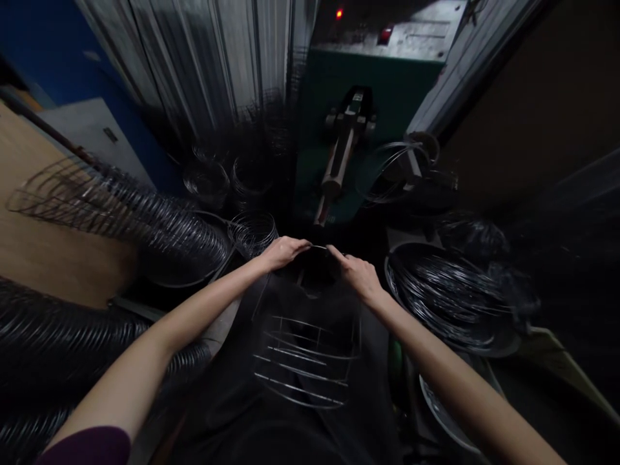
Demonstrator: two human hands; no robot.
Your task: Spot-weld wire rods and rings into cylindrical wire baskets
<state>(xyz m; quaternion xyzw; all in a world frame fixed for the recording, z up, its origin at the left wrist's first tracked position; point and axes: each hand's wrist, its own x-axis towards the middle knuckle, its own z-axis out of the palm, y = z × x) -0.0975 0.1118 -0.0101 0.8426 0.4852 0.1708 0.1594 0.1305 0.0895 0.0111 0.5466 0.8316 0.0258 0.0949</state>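
Observation:
My left hand (287,252) is closed, its thumb and fingers pinching one end of a short, bright stretch of metal wire (318,246). From the other side my right hand (359,274) grips the same wire, index finger pointing along it. Whether this wire belongs to a larger ring or frame is hidden in the dark. Below the hands, a wire frame (306,354) with curved and straight bars rests over the dark-clothed lap. Just beyond the fingertips is the lower tip of a machine's rod-shaped electrode arm (334,169); the hands look apart from it.
A green machine (310,129) with a red light stands ahead. Stacked wire rings (169,223) lean at the left, above a dark basin. Smaller ring stacks (252,231) sit nearer the machine. At right, a basin (402,303) holds many loose wires (445,290).

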